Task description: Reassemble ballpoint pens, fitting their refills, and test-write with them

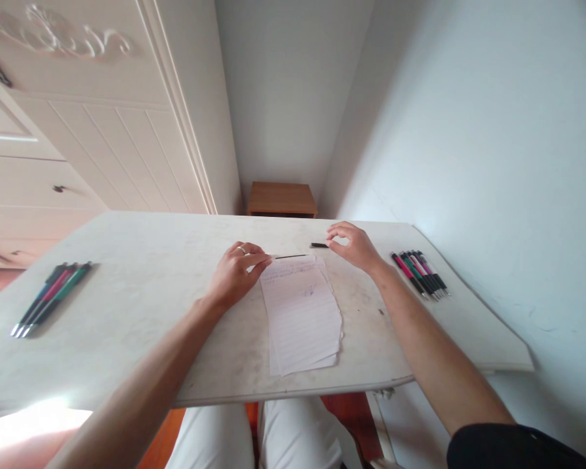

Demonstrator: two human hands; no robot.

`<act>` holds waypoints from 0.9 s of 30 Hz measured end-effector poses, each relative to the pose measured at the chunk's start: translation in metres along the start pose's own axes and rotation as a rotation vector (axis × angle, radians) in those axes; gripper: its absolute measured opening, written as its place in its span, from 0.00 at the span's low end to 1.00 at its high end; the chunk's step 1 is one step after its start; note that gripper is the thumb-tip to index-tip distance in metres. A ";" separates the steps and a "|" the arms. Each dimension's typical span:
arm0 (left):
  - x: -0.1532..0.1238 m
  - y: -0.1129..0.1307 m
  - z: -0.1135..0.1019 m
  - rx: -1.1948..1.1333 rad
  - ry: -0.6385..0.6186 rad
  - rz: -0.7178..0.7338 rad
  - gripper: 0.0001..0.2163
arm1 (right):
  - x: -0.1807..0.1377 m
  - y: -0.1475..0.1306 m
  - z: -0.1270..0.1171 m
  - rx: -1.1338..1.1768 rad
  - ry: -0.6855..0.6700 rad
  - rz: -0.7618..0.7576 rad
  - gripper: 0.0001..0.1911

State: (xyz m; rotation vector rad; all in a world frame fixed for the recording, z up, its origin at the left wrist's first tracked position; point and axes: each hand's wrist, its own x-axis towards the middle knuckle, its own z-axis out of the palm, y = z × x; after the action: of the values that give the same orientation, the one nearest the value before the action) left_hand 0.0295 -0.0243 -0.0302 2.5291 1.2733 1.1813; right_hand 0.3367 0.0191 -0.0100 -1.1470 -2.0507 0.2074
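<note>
Fingers [260,260] of the left hand [235,272] pinch one end of a thin black refill [290,256]. It runs level along the far edge of the paper [303,312], pointing at the short black piece [319,245] nipped by the right hand [354,246] just beyond.

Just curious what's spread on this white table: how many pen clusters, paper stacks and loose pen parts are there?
Clusters of coloured click pens: 2 (left cluster, right cluster; single pens too packed to count)
Stack of lined white paper: 1
Thin dark pen refill, pinched by left hand: 1
Short black pen piece, at right hand: 1
Total: 5
</note>
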 end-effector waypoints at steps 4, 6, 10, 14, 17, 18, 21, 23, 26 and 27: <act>0.001 0.005 0.006 0.060 -0.007 0.025 0.10 | -0.002 0.012 -0.003 -0.026 -0.099 0.033 0.04; 0.003 0.007 0.010 0.099 -0.006 0.034 0.10 | -0.003 0.017 -0.003 -0.021 -0.131 0.054 0.03; 0.010 0.010 0.017 0.139 0.011 0.039 0.10 | -0.005 0.021 -0.002 0.023 -0.196 0.063 0.03; 0.015 0.009 0.019 0.173 -0.038 0.027 0.11 | -0.006 0.017 -0.002 0.061 -0.232 0.076 0.03; 0.015 0.009 0.018 0.205 -0.103 -0.005 0.11 | -0.006 0.015 -0.001 0.079 -0.236 0.073 0.03; 0.015 0.009 0.018 0.208 -0.115 -0.020 0.11 | -0.006 0.015 -0.001 0.083 -0.233 0.065 0.03; 0.016 0.009 0.017 0.192 -0.118 -0.048 0.12 | -0.005 0.016 0.002 0.089 -0.206 0.041 0.02; 0.016 0.008 0.016 0.171 -0.089 -0.059 0.12 | -0.005 0.016 0.004 0.096 -0.181 0.032 0.04; 0.016 0.004 0.014 0.119 -0.040 -0.089 0.13 | -0.004 0.016 0.007 0.123 -0.159 0.028 0.05; 0.016 0.003 0.014 0.098 -0.032 -0.102 0.13 | -0.005 0.015 0.008 0.135 -0.162 0.029 0.06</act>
State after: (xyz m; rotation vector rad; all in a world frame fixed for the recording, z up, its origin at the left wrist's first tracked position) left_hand 0.0466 -0.0111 -0.0289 2.5040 1.4679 1.0791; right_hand 0.3428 0.0263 -0.0253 -1.1077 -2.1256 0.4591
